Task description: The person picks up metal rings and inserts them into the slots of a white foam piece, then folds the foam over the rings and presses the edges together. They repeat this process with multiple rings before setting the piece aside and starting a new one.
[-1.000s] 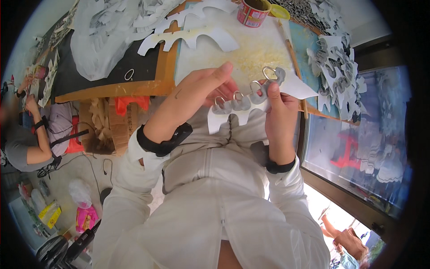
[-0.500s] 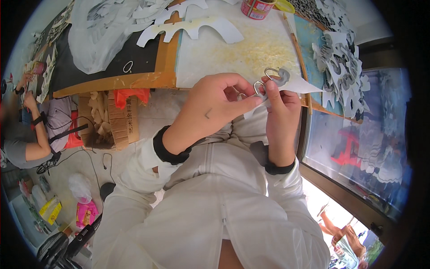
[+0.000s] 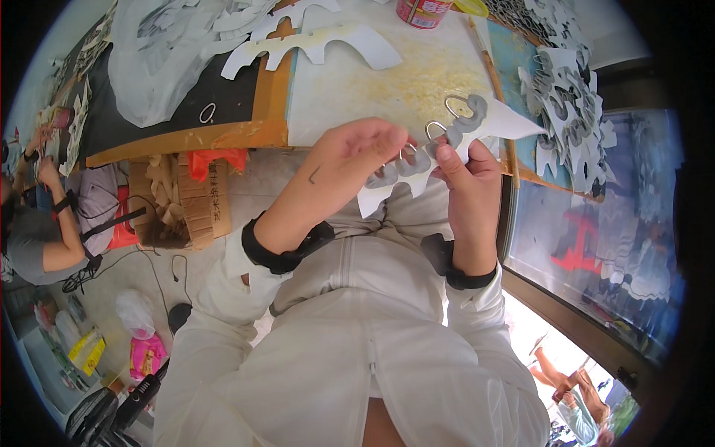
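A white scalloped paper strip (image 3: 514, 124) with grey curved pads (image 3: 471, 118) along one edge is up in front of me. Thin metal rings stand out from the pads. My right hand (image 3: 473, 197) pinches the strip near its middle, thumb on top and fingers behind. Over the strip's left part, my left hand (image 3: 339, 164) is closed, its thumb and fingertips together at a metal ring (image 3: 411, 147); the exact contact is partly hidden. The strip's lower left tip (image 3: 366, 205) hangs below that hand.
Scalloped white pieces (image 3: 313, 46), a clear plastic bag (image 3: 153, 82), a loose ring (image 3: 201, 115) and a red tin (image 3: 423, 13) are on the table. A stick (image 3: 488, 63) lies right, beside piled ringed pieces (image 3: 566, 112). Another person (image 3: 59, 231) works at left.
My left hand has shifted left and drawn back slightly from the right hand. The strip has turned, so more grey pads and its left tip show.
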Tool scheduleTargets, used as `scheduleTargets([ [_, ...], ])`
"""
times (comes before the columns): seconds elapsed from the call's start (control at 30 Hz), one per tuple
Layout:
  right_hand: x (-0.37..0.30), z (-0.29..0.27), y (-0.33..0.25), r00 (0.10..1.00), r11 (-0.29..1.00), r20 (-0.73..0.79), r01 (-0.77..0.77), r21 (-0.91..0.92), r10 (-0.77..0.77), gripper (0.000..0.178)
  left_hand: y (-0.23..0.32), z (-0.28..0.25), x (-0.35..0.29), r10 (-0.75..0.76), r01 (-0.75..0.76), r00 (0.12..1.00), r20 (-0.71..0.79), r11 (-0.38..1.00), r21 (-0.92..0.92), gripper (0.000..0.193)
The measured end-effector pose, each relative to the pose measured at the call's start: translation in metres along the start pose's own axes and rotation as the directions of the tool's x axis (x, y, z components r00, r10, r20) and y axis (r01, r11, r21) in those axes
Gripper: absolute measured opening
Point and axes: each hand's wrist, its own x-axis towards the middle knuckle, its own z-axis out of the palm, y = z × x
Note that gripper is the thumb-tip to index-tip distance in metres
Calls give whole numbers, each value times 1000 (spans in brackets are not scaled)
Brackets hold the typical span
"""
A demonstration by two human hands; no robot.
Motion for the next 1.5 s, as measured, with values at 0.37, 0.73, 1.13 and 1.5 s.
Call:
scheduleTargets([
  [0.37,-2,7,7,994,987,-45,-90,133,96,18,-5,-4,-14,150,-139,988,-23,956,258,22],
  [0.73,-7,14,15,978,971,-205,76,225,-29,25,-24,4,-12,233,-228,931,-282,972,51,20],
  [1.13,-6,13,3,995,978,-71,-53,200,69,29,-26,1,-9,284,-307,950,-130,928,-212,16],
  [1.5,14,1,6,985,959,-171,-74,-275,27,43,8,11,11,361,-247,910,-204,867,433,23],
])
